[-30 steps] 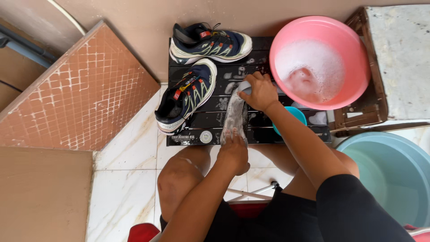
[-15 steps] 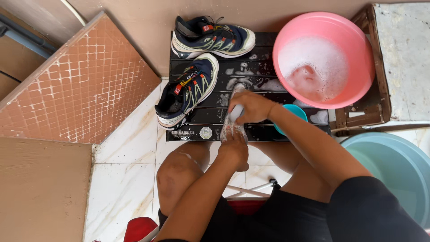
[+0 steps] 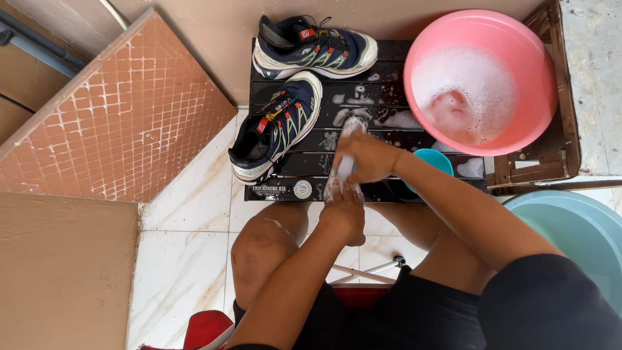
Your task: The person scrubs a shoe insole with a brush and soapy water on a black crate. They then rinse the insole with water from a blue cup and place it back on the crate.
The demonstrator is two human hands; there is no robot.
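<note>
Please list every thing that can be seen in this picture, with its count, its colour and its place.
Sports shoes: two, dark blue with pale soles, on the left part of the slatted board.
Slatted board: one, black, soapy, on the floor by the wall.
Insole: one, whitish with foam, on the board between both hands.
Basin: one, pink, with foamy water, upper right.
Small bowl: one, teal, behind the right forearm.
Tub: one, pale blue, right edge.
Tile panel: one, reddish brown, leaning at left.
Left hand: holds the insole's near end.
Right hand: presses on the insole.
</note>
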